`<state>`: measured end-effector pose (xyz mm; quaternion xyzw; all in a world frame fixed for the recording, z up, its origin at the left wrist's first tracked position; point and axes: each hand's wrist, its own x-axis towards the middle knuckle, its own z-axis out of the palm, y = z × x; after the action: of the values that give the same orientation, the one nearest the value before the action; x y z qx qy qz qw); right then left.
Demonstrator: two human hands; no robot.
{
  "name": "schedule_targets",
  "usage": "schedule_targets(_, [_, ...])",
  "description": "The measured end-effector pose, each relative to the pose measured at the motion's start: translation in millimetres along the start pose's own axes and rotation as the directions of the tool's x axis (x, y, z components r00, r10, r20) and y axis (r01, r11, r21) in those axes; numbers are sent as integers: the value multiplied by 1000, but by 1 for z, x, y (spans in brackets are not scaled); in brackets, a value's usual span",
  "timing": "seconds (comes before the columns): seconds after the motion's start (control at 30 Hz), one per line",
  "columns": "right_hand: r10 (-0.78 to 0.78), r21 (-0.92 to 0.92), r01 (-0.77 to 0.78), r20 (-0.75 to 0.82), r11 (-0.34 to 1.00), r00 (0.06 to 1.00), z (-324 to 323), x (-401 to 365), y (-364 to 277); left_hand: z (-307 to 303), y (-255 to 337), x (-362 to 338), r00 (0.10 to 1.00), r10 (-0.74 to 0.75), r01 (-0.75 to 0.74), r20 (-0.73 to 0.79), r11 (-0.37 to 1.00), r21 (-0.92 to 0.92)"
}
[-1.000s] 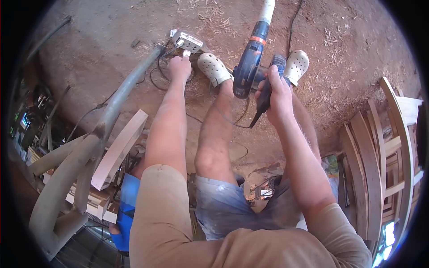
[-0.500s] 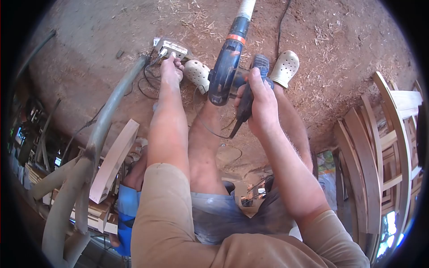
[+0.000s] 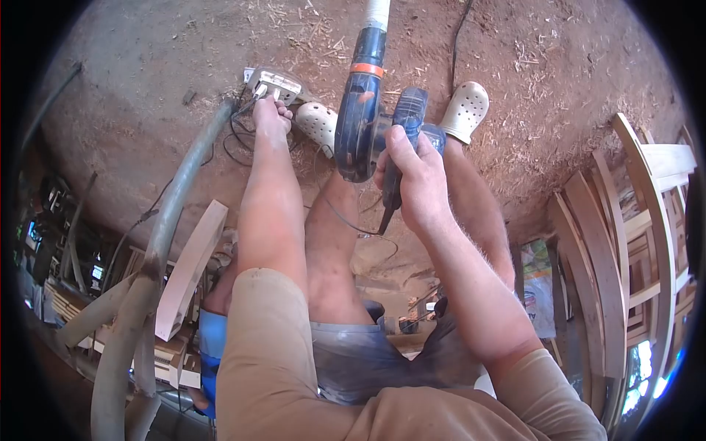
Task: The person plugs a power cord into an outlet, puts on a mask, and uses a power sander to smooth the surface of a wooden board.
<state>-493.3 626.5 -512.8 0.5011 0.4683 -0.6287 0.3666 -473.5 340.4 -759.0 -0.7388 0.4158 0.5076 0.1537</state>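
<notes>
Dark blue plastic with an orange ring (image 3: 366, 70): that's the electric blower (image 3: 358, 125) our right hand (image 3: 419, 170) is gripping, fingers wrapping its handle (image 3: 393, 185). Its long axis is pointing away from us, white tube (image 3: 377, 15) foremost, with the barrel lying left of that grip. Meanwhile our left hand (image 3: 272, 115) is resting at the near edge of the power strip (image 3: 284, 84) on the dirt floor (image 3: 162, 110), near the left clog (image 3: 318, 123). It's seemingly pinching a white plug (image 3: 276, 94) there, so our left is sitting way nearer the strip than our right.
</notes>
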Motion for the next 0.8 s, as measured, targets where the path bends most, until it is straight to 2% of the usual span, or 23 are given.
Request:
schedule_targets(0.1, [10,25,-10,30,1000,1000,1,2,2,-8,-2,-8,1000,-1,1,-6,1000,24])
schedule_targets(0.17, [38,54,-38,15,998,999,2,3,1,-23,-5,-18,988,16,-32,154,994,104])
schedule_targets(0.27, [67,41,-68,13,997,998,1,6,1,-39,-13,-35,986,0,-18,164,994,109])
schedule_targets(0.3, [69,41,-70,15,997,998,0,7,0,-48,-12,-40,973,-3,-35,229,986,163])
schedule_targets(0.33, [56,62,-57,5,996,998,1,7,0,-53,-14,-44,975,-4,-34,224,985,167])
schedule_targets(0.4, [38,86,-38,-1,996,999,3,7,1,-63,-23,-36,990,75,-93,118,983,161])
schedule_targets(0.43, [38,92,-38,-6,995,999,3,8,3,-74,-23,-31,979,145,-166,146,975,150])
schedule_targets(0.47, [39,98,-38,-13,994,999,3,9,4,-72,-22,-39,978,148,-170,147,975,147])
schedule_targets(0.5, [38,98,-37,-13,995,999,3,10,3,-67,-20,-55,898,418,-434,139,790,432])
schedule_targets(0.53, [24,97,-24,0,995,1000,2,10,2,-63,-15,-69,742,635,-587,214,461,666])
schedule_targets(0.57, [11,95,-13,14,995,1000,2,10,3,-57,-1,-84,606,684,-598,406,54,800])
schedule_targets(0.6, [15,95,-16,12,995,1000,1,10,3,-56,4,-81,608,682,-596,406,55,801])
schedule_targets(0.67, [18,134,-18,5,991,1000,2,11,5,-50,23,-68,326,775,-553,541,-308,774])
schedule_targets(0.7, [21,136,-20,1,991,1000,2,10,6,-45,35,-63,328,772,-553,544,-310,773])
schedule_targets(0.77, [48,113,-48,6,992,999,2,11,5,-31,61,-49,329,789,-400,520,-382,833])
schedule_targets(0.8, [46,113,-47,6,992,999,1,11,5,-30,66,-37,328,789,-401,519,-382,833])
